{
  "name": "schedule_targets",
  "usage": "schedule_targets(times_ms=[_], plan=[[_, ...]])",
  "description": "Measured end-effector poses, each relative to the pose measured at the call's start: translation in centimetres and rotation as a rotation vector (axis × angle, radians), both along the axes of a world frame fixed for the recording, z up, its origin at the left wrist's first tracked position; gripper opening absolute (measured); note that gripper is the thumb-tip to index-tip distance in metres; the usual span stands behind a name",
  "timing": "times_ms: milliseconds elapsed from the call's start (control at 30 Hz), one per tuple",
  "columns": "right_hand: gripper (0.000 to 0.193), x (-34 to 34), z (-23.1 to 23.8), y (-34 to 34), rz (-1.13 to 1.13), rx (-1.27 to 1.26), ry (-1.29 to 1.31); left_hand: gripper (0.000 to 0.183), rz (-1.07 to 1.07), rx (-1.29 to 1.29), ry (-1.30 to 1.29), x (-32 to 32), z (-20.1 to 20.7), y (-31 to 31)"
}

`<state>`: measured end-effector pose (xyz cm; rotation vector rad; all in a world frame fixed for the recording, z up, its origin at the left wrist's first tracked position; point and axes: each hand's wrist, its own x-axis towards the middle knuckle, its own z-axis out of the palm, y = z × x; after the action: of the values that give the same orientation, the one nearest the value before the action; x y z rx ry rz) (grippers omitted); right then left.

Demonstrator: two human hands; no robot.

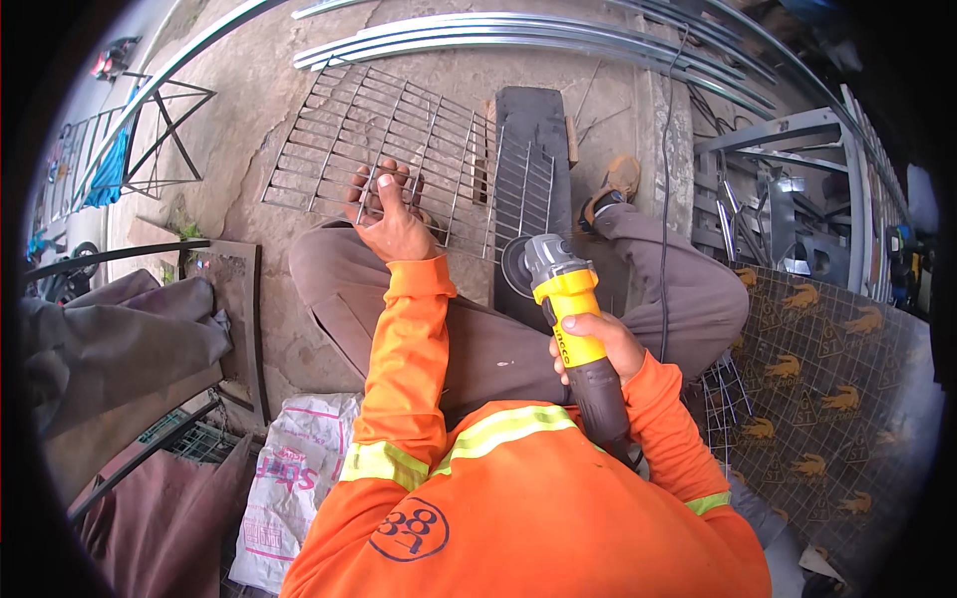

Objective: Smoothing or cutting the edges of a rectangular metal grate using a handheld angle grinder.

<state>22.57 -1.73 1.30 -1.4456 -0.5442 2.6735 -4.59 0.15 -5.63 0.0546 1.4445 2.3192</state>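
My left hand (pixel 392 217) is closed round the near edge of a wire mesh panel (pixel 384 115), its fingers passing through the grid. The panel's right end rests on a dark beam (pixel 533 115) between my legs. In my right hand (pixel 606 344) is a yellow and black angle grinder (pixel 570 309), gripped round its body. The grinder's disc (pixel 515 266) is beside the mesh's near right corner, over the beam. From this view I cannot tell whether the disc touches a wire or spins.
Long metal channels (pixel 478 35) lie on the concrete ahead. A black cord (pixel 665 199) runs along the right. Metal frames (pixel 788 130) stand at the right, next to a patterned dark board (pixel 797 379). A white sack (pixel 294 478) and draped grey cloth (pixel 130 339) are at my left.
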Motion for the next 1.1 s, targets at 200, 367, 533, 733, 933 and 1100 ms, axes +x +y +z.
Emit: schedule_targets(times_ms=[200,367,533,733,933,1100], plan=[[0.04,-2.0,-3.3,3.1,-0.106,-0.038,0.045,0.038,-0.023,-0.019,0.002,-0.3,-0.2,0.0],[0.044,-3.9,-5.2,7.8,-0.157,0.012,0.063,0.039,-0.034,-0.055,0.028,-0.5,-0.1,0.0],[0.039,-4.9,-7.1,12.0,-0.168,0.033,0.114,0.042,-0.029,-0.07,0.005,-0.5,0.0,0.5],[0.04,-5.2,-7.1,12.7,-0.156,0.059,0.091,0.04,0.008,-0.072,-0.003,-0.8,-0.2,0.7],[0.039,-2.7,-4.0,6.4,-0.07,-0.049,0.076,0.039,0.022,-0.034,-0.025,-1.0,-1.0,0.7],[0.044,-0.2,-1.1,1.4,0.01,-0.065,0.094,0.04,-0.018,-0.054,-0.048,-1.1,-0.8,0.8]])
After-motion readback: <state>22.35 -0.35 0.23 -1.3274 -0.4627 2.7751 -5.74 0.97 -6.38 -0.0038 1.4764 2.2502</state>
